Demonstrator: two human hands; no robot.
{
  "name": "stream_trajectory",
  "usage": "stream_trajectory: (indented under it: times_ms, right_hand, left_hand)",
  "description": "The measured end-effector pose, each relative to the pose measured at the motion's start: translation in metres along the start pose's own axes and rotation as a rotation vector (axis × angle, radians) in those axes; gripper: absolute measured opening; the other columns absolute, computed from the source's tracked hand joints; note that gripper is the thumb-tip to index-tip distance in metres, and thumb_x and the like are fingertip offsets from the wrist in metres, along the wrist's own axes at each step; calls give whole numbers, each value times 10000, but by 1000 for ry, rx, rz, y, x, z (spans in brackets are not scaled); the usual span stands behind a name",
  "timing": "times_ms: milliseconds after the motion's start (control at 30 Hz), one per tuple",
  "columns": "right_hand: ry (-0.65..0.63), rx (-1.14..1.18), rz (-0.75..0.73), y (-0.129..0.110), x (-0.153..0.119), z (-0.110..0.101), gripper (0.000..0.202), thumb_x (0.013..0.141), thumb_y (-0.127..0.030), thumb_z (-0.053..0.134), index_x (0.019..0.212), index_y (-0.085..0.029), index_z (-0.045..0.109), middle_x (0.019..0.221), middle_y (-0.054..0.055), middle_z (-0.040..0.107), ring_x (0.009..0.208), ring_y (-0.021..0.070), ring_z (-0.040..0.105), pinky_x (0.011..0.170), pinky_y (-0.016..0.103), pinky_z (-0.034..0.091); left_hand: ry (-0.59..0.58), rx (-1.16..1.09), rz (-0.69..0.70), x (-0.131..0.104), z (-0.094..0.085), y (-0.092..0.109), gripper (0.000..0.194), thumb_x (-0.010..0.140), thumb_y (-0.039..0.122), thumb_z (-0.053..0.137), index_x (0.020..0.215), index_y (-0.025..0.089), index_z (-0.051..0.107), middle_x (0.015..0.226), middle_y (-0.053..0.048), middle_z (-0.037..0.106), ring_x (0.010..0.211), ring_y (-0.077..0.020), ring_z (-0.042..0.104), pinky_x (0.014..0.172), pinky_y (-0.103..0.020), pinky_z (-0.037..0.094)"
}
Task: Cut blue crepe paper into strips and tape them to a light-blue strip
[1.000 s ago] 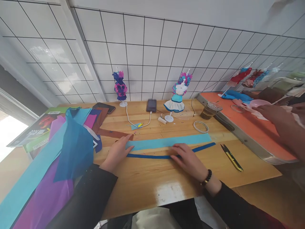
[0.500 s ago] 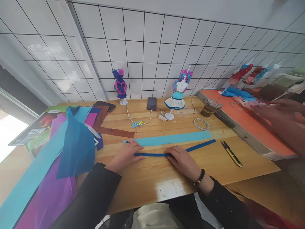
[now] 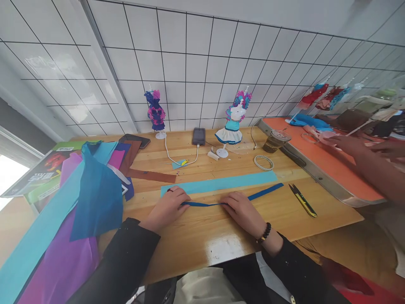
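Observation:
A narrow dark blue strip [image 3: 265, 192], of paper or fabric, runs across the wooden table between my hands. My left hand [image 3: 169, 207] pinches its left end. Further along, my right hand [image 3: 242, 212] grips the strip with fingers bent over it, and the right end sticks out beyond. The stretch between them looks twisted and thin near my right fingers. Just behind the hands, a wider light blue strip [image 3: 218, 184] lies flat. To the right of my right hand rest yellow-handled thread snips [image 3: 303, 200].
Coloured sheets [image 3: 98, 194] are heaped at the left. Two miniature dress stands [image 3: 156, 112] [image 3: 232, 122], a phone-like device [image 3: 198, 136] on a cable, a tape roll [image 3: 263, 163] and a lidded cup [image 3: 276, 141] stand behind. A co-worker's hands [image 3: 351, 147] work over an orange table [image 3: 344, 169] at right.
The dark blue strip between my hands, flat before, has twisted and narrowed near my right hand. Both hands stay in nearly the same place. The view has shifted slightly.

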State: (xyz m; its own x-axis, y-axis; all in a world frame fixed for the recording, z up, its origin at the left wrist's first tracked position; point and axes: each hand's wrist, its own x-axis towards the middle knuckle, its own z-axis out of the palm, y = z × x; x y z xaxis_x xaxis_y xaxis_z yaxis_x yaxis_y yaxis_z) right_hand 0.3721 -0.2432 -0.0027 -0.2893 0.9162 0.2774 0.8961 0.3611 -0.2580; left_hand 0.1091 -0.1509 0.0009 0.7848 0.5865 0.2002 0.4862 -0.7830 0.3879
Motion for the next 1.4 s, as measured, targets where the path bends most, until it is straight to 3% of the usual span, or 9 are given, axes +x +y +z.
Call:
stream_trajectory:
  times_ms: [100, 267, 433, 700, 900, 1100, 1167, 1300, 1400]
  right_hand:
    - [57, -14, -15, -2, 2, 0, 186, 881, -205, 441, 946, -214, 615, 874, 67, 653, 840, 190, 583, 741, 357, 430]
    - [108, -15, 1, -2, 3, 2, 201, 879, -154, 411, 959, -201, 589, 892, 65, 671, 807, 192, 592, 733, 366, 423]
    - [157, 45, 108, 2, 0, 7, 139, 832, -129, 445, 888, -197, 553, 857, 60, 662, 783, 193, 595, 715, 356, 452]
    - [202, 87, 145, 6, -2, 9, 129, 808, -137, 435, 841, -209, 537, 824, 54, 643, 763, 195, 590, 693, 346, 468]
    - [271, 145, 88, 1, -3, 6, 130, 822, -118, 424, 857, -214, 505, 854, 58, 642, 811, 192, 592, 729, 354, 472]
    - [320, 209, -29, -16, 5, 0, 165, 832, -86, 410, 881, -226, 481, 881, 59, 651, 837, 179, 600, 749, 369, 464]
    - [322, 206, -55, -20, 8, -1, 171, 840, -78, 396, 875, -225, 476, 876, 59, 655, 829, 175, 606, 746, 372, 464]
    - [340, 157, -32, -19, 11, 1, 171, 849, -87, 393, 891, -220, 492, 867, 61, 667, 806, 176, 613, 742, 376, 464]
    - [341, 73, 29, -11, 9, 2, 197, 848, -118, 419, 987, -214, 521, 898, 61, 679, 813, 177, 617, 764, 379, 459]
  left_hand:
    - [16, -14, -3, 0, 1, -1, 270, 823, 313, 506, 1067, 219, 572, 978, -54, 604, 978, -208, 476, 840, -352, 393]
    - [-12, 20, 9, 0, 1, -2, 222, 865, 254, 429, 966, 222, 624, 846, -47, 622, 898, -199, 510, 793, -344, 397]
    - [22, -23, -68, -1, 2, -3, 262, 827, 307, 511, 1061, 216, 585, 888, -45, 634, 911, -203, 518, 771, -324, 409]
    - [21, -26, -51, 0, -1, -1, 213, 862, 292, 425, 838, 209, 620, 788, -36, 623, 827, -181, 533, 746, -323, 399]
    - [-8, -149, -110, -1, -6, 6, 315, 817, 423, 497, 1042, 218, 578, 953, -51, 622, 942, -202, 523, 782, -322, 418]
    - [-73, -341, -70, 1, -8, 16, 345, 891, 388, 357, 1109, 232, 574, 953, -46, 633, 930, -176, 523, 810, -307, 413]
    - [-102, -387, -53, 2, -8, 18, 333, 893, 387, 353, 1054, 232, 600, 886, -35, 638, 879, -166, 531, 794, -298, 412]
    - [-136, -433, -56, 1, -8, 21, 347, 886, 386, 362, 752, 200, 622, 701, -12, 597, 738, -137, 529, 709, -262, 409]
    - [-137, -489, -116, 1, -7, 21, 346, 871, 395, 387, 710, 184, 609, 707, -8, 592, 689, -121, 526, 651, -235, 405]
